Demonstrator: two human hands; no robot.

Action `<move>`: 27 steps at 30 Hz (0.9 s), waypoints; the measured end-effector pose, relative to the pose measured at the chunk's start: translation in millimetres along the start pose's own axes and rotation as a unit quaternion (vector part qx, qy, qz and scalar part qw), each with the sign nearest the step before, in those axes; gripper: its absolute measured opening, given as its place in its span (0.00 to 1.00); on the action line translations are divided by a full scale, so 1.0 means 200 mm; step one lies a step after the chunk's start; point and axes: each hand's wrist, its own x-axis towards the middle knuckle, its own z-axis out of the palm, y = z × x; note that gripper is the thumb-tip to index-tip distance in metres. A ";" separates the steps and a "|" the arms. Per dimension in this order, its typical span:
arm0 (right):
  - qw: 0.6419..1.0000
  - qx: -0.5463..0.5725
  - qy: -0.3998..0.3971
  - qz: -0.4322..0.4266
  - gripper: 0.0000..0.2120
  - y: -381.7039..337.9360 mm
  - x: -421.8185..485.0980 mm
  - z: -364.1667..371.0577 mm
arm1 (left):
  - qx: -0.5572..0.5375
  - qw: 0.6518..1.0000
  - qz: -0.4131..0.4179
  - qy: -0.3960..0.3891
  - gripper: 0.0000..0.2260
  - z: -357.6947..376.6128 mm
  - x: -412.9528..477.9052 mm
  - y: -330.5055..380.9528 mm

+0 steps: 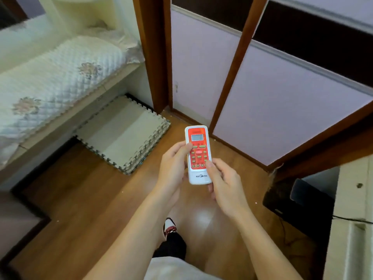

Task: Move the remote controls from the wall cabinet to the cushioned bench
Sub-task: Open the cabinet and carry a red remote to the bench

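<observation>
A white remote control (pixel 198 146) with a red face and a small grey screen is held upright in front of me, above the wooden floor. My left hand (pixel 173 168) grips its left side, thumb on the buttons. My right hand (pixel 225 183) holds its lower right corner, thumb on the bottom buttons. The cushioned bench (pixel 56 77), covered by a white quilted pad with flower patterns, runs along the left. No wall cabinet is visible.
Stacked grey foam puzzle mats (pixel 125 134) lie on the floor beside the bench. Brown-framed sliding doors with pale purple panels (pixel 282 102) stand ahead. A black box (pixel 298 201) and a white unit (pixel 355 219) sit at right. My foot (pixel 169 229) shows below.
</observation>
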 end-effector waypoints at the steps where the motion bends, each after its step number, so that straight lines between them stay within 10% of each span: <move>1: 1.000 0.001 -0.008 0.000 0.08 -0.04 0.08 0.04 | -0.004 1.000 0.001 0.007 0.09 -0.04 0.06 0.05; 27: 0.968 -0.036 -0.241 -0.060 0.11 -0.52 1.98 0.64 | -0.090 0.970 0.022 0.226 0.10 -0.41 1.46 0.94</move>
